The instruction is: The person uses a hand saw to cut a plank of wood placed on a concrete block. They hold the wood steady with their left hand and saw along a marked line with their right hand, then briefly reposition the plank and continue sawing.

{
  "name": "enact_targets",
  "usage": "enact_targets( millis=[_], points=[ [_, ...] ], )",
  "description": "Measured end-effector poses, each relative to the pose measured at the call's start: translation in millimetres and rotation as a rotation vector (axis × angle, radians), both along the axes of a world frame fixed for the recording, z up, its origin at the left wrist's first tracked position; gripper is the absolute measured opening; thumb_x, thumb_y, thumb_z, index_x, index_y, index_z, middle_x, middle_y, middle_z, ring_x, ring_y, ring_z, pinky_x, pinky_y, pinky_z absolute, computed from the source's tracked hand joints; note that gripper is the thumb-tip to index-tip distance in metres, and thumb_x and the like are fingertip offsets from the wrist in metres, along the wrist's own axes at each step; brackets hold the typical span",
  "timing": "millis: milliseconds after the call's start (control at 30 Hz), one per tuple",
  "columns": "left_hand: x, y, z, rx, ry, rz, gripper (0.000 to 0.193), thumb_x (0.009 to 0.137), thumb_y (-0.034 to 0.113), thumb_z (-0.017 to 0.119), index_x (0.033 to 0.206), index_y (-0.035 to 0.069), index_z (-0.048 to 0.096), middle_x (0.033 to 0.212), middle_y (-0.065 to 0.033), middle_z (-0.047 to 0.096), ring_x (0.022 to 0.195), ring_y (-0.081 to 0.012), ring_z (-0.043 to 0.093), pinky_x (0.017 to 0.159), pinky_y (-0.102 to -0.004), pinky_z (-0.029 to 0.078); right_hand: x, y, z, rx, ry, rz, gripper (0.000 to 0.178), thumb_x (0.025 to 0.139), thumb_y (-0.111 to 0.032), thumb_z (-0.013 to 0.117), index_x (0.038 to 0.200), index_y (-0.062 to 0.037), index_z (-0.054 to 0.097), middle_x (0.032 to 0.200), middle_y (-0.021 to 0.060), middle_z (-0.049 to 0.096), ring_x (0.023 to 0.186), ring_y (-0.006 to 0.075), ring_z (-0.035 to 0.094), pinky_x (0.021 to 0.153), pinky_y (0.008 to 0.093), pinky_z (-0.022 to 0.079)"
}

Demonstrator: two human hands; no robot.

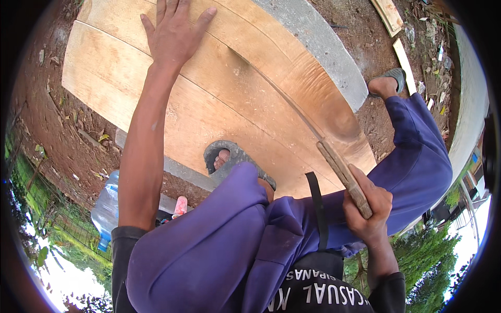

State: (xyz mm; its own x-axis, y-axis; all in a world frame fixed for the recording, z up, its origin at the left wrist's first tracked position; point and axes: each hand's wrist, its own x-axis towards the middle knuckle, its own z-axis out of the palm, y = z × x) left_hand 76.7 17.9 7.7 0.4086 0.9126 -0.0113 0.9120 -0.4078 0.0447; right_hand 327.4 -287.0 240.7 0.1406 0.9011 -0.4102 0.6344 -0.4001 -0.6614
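My left hand (pixel 175 32) presses flat on a wide wooden board (pixel 219 104), its fingers spread. Wrapped round the straight wooden handle of a hand saw (pixel 336 164) is my right hand (pixel 369 202). The saw's thin blade, seen nearly edge-on, slants up and left from the handle along a line in the board, where the wood shows a dark gap. How deep the blade sits I cannot tell. Pale sawdust specks lie on the board. Between my hands, my sandalled foot (pixel 224 156) rests on the wood.
The board lies on a grey concrete slab (pixel 334 57). My other foot (pixel 387 84) stands on the dirt at the right, near wood offcuts (pixel 404 62). A large clear water bottle (pixel 106 203) and a pink-and-white cup (pixel 180 205) stand at the lower left.
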Motion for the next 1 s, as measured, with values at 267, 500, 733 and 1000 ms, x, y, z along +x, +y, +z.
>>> enact_targets(
  millis=[267,500,733,1000],
  points=[
    [-6,6,-29,-0.008,-0.146,-0.059,0.084,0.101,0.069,0.044,0.165,0.017,0.030,0.173,-0.0066,0.024,0.161,-0.0295,0.014,0.125,-0.0659,0.006,-19,52,-66,0.070,0.111,-0.034,0.049,0.079,0.002,0.067,0.129,0.0041,0.068,0.080,0.0134,0.070,0.064,0.0177,0.070,0.063,0.0273,0.053],
    [-15,6,-26,0.012,-0.096,-0.060,0.084,0.101,0.069,0.044,0.165,0.017,0.028,0.173,-0.0090,0.022,0.160,-0.0313,0.015,0.124,-0.0660,0.007,9,-2,10,0.035,0.090,-0.077,0.055,0.075,0.004,0.067,0.130,0.0050,0.068,0.077,0.0168,0.070,0.058,0.0220,0.069,0.061,0.0300,0.054],
    [-8,6,-28,-0.008,-0.122,-0.065,0.084,0.101,0.068,0.045,0.165,0.016,0.028,0.173,-0.0096,0.022,0.160,-0.0317,0.015,0.124,-0.0664,0.006,-25,54,-67,0.079,0.133,-0.058,0.057,0.075,0.002,0.068,0.131,0.0056,0.066,0.079,0.0180,0.071,0.058,0.0250,0.070,0.061,0.0326,0.055],
    [-15,3,-24,-0.010,-0.165,-0.043,0.090,0.098,0.075,0.044,0.164,0.016,0.030,0.172,-0.0097,0.023,0.160,-0.0322,0.015,0.124,-0.0679,0.004,3,-2,13,-0.024,0.147,-0.048,0.070,0.072,0.001,0.074,0.140,0.0019,0.060,0.103,0.0271,0.073,0.082,0.0365,0.076,0.073,0.0390,0.061]
  ],
)
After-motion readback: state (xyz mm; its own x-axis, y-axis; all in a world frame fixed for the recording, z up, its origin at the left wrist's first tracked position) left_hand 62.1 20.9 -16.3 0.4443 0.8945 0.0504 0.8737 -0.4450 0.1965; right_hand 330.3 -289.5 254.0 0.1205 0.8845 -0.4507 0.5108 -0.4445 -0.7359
